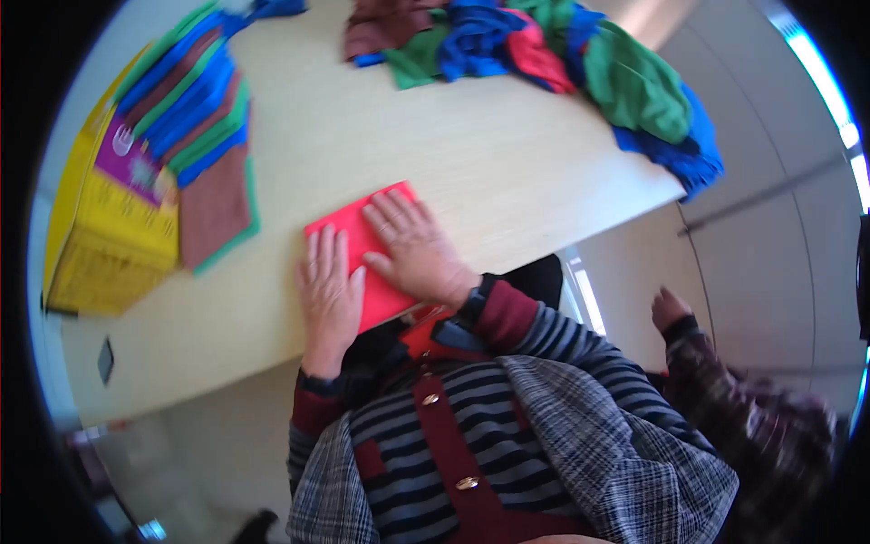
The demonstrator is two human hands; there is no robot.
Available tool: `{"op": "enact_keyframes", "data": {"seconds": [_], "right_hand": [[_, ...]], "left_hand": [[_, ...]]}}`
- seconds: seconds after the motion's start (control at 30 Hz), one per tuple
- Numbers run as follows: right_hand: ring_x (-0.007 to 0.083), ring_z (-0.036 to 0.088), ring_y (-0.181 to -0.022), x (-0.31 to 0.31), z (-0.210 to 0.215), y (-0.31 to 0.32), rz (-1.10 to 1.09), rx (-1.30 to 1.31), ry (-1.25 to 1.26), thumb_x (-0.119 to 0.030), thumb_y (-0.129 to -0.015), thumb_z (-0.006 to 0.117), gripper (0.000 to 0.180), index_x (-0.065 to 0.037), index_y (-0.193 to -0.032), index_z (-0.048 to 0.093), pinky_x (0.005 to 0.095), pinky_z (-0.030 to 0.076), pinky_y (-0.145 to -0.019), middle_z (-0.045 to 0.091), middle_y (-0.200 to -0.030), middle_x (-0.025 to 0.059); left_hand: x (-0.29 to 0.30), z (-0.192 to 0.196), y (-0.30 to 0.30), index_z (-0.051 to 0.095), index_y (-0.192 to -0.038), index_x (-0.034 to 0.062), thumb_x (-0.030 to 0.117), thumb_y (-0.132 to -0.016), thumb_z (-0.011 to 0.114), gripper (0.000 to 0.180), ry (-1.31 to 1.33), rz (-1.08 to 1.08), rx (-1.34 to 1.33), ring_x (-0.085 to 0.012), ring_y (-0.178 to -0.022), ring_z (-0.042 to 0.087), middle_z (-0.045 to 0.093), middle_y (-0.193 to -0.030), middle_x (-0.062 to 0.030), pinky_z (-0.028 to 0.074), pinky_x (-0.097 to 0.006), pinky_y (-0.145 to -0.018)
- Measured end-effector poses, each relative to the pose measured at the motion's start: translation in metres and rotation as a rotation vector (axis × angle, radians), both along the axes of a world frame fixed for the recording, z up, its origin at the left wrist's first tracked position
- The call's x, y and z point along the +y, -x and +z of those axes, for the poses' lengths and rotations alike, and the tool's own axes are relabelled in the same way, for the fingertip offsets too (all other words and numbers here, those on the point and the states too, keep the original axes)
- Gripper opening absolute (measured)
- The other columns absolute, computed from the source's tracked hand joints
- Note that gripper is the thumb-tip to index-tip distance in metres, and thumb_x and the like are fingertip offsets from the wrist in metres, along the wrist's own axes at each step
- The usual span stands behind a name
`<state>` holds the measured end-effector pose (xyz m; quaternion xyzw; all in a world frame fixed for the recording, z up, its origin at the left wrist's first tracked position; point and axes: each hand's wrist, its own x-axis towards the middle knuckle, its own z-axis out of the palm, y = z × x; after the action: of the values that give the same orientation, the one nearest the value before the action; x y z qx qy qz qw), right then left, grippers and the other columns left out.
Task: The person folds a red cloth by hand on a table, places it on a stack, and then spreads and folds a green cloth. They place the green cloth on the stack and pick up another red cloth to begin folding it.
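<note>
A folded red cloth (358, 227) lies flat on the pale wooden table (453, 163) near its front edge. My left hand (329, 292) rests palm down on the cloth's left edge, fingers together and stretched out. My right hand (414, 249) presses flat on top of the cloth, fingers spread. Neither hand grips anything.
A stack of folded cloths (199, 136) in brown, green and blue lies on a yellow box (113, 236) at the left. A loose heap of red, blue and green cloths (562, 54) sits at the far right of the table. Another person's hand (671, 308) shows at the right.
</note>
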<state>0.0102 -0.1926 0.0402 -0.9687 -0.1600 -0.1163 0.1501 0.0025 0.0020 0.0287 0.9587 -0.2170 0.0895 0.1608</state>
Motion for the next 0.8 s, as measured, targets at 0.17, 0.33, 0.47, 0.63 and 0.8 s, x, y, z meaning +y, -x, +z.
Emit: {"op": "enact_keyframes", "data": {"seconds": [0.17, 0.33, 0.47, 0.63, 0.8], "right_hand": [[0.0349, 0.03, -0.151, -0.018, 0.008, 0.005, -0.051, 0.039, -0.05, -0.048, -0.1, 0.052, 0.071, -0.003, -0.154, 0.042, 0.0482, 0.024, -0.122, 0.038, -0.161, 0.0179], [0.0363, 0.03, -0.151, -0.023, 0.003, 0.009, -0.091, 0.026, -0.089, -0.047, -0.1, 0.052, 0.069, -0.002, -0.152, 0.044, 0.0485, 0.025, -0.122, 0.039, -0.16, 0.0177], [0.0373, 0.031, -0.15, -0.023, 0.002, 0.024, -0.132, -0.019, -0.025, -0.046, -0.101, 0.051, 0.067, -0.002, -0.151, 0.045, 0.0503, 0.024, -0.122, 0.04, -0.159, 0.0174], [0.0371, 0.032, -0.15, 0.0, 0.023, 0.023, 0.015, -0.033, 0.049, -0.045, -0.101, 0.051, 0.065, -0.002, -0.15, 0.047, 0.0525, 0.022, -0.123, 0.042, -0.157, 0.0178], [0.0357, 0.031, -0.15, 0.03, 0.02, 0.022, 0.142, 0.044, -0.148, -0.044, -0.101, 0.052, 0.064, -0.002, -0.149, 0.047, 0.0521, 0.02, -0.124, 0.043, -0.157, 0.0169]], "left_hand": [[-0.008, 0.007, 0.002, 0.035, -0.157, 0.0044, 0.028, -0.105, 0.049, 0.059, 0.014, -0.066, -0.001, -0.0353, -0.155, 0.023, 0.03, -0.165, -0.0147, 0.021, -0.058, -0.121], [-0.001, 0.001, 0.003, 0.035, -0.157, 0.004, 0.029, -0.105, 0.048, 0.059, 0.019, -0.056, -0.047, -0.0355, -0.154, 0.024, 0.031, -0.165, -0.0158, 0.021, -0.057, -0.121], [0.006, -0.003, 0.019, 0.036, -0.156, 0.0038, 0.029, -0.105, 0.048, 0.058, 0.033, -0.063, -0.051, -0.0357, -0.153, 0.026, 0.032, -0.164, -0.0165, 0.021, -0.057, -0.121], [0.016, -0.005, 0.03, 0.035, -0.157, 0.0044, 0.028, -0.106, 0.046, 0.057, 0.042, -0.054, -0.022, -0.0348, -0.154, 0.024, 0.03, -0.166, -0.0163, 0.015, -0.053, -0.123], [0.017, -0.007, 0.031, 0.036, -0.156, 0.0025, 0.029, -0.104, 0.05, 0.06, 0.083, -0.073, -0.019, -0.0375, -0.153, 0.027, 0.031, -0.164, -0.0177, 0.02, -0.057, -0.121]]}}
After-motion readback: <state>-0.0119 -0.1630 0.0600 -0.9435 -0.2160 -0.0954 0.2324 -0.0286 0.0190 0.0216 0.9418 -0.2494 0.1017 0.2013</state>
